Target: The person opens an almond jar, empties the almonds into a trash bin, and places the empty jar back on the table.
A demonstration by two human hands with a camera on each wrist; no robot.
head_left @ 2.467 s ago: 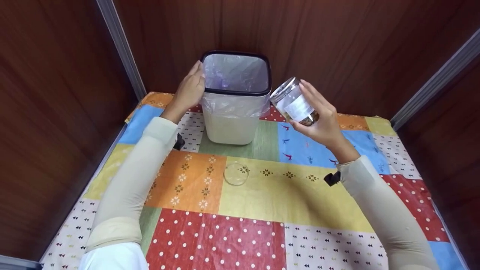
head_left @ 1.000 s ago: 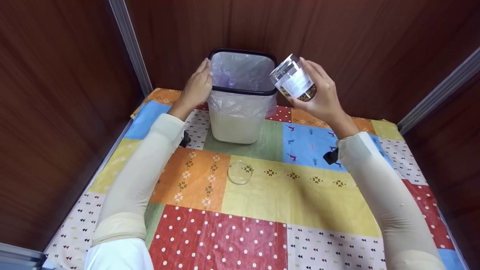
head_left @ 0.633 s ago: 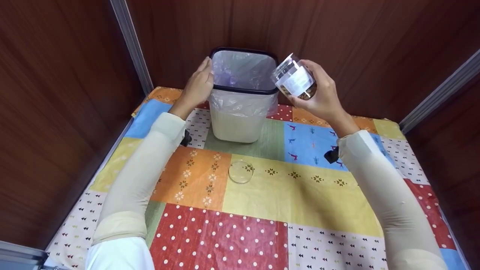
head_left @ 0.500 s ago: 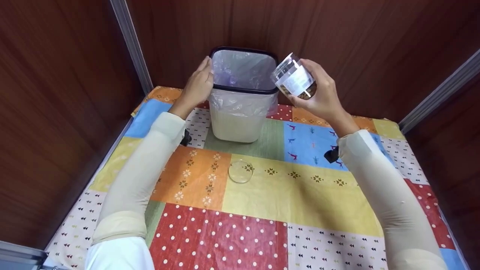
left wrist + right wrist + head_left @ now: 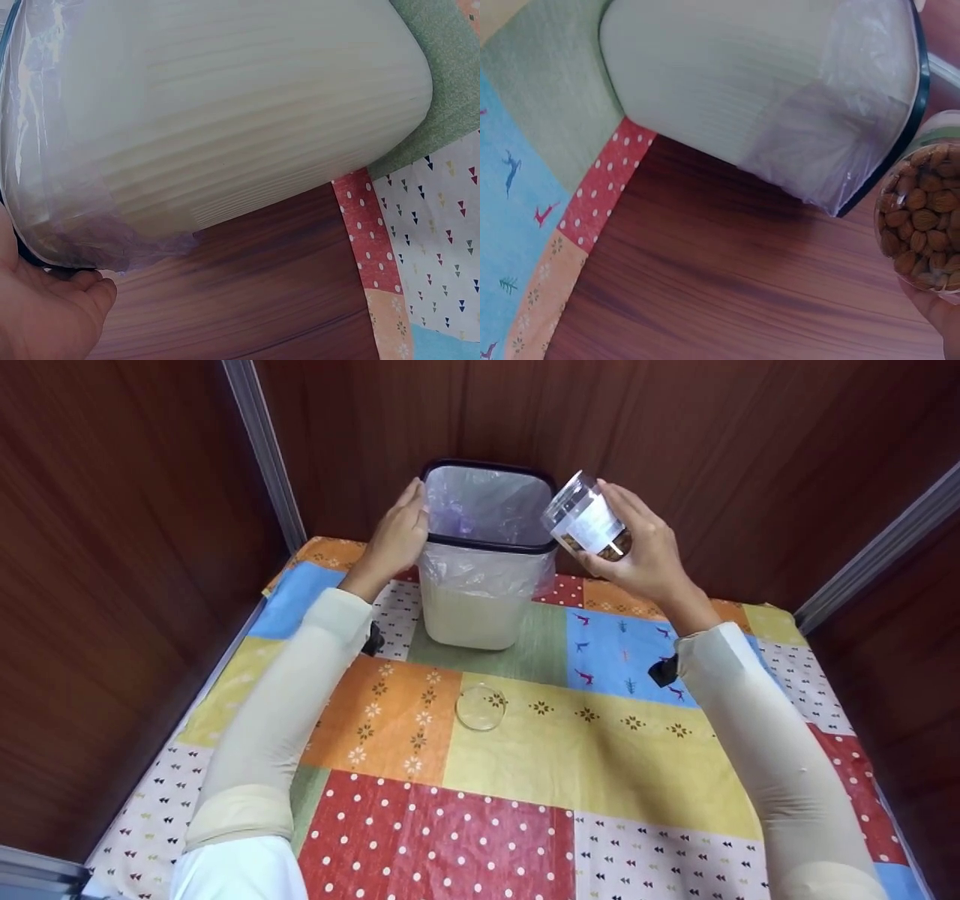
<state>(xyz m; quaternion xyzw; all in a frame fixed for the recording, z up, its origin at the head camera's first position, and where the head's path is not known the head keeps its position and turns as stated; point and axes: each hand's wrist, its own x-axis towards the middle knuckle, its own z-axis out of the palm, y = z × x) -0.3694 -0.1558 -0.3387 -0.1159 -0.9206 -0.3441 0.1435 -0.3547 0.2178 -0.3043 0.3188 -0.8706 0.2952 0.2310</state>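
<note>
Dark reddish-brown wood-grain panels form the left wall [image 5: 135,547], back wall [image 5: 360,427] and right wall [image 5: 900,720], grey metal strips [image 5: 264,450] line the two corners, and a soft shadow [image 5: 637,769] falls across the counter [image 5: 517,847], covered in patchwork of orange, yellow, blue, green, white and dotted red.

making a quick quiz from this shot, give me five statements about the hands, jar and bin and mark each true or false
1. The right hand holds a jar at a tilt. True.
2. The bin has no liner. False: a clear plastic bag lines it and hangs over the rim.
3. The left hand touches the bin near its rim. True.
4. The clear round disc is inside the bin. False: it lies on the patterned cloth in front of it.
5. Almonds are in the jar. True.
</note>
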